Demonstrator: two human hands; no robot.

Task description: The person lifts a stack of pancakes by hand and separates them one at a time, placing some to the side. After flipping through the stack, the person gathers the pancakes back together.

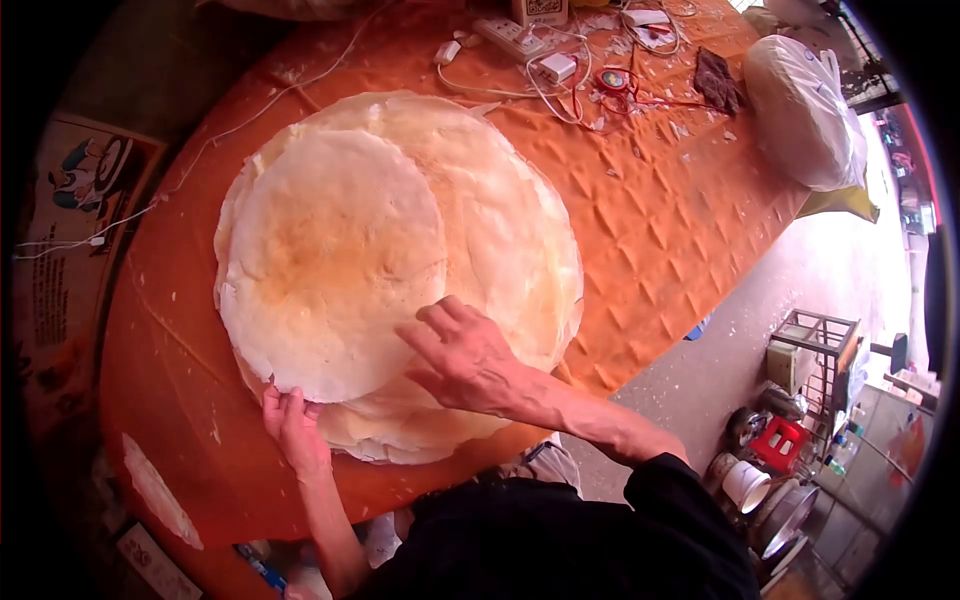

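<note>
A stack of large round thin flatbreads [500, 230] lies on an orange quilted table cover [650, 220]. The top sheet [330, 260], pale with a browned middle, sits shifted toward the left of the stack. My left hand [293, 422] pinches the near edge of the top sheet at the stack's lower left. My right hand [462, 355] rests flat on the stack, fingers spread, pressing at the top sheet's lower right edge.
A power strip [512, 38], white cables and a small red object [612, 80] lie at the table's far side, with a dark cloth [716, 80] and a white plastic bag [805, 110]. Right of the table on the floor stand a wire rack [815, 350], pots and a cup [745, 485].
</note>
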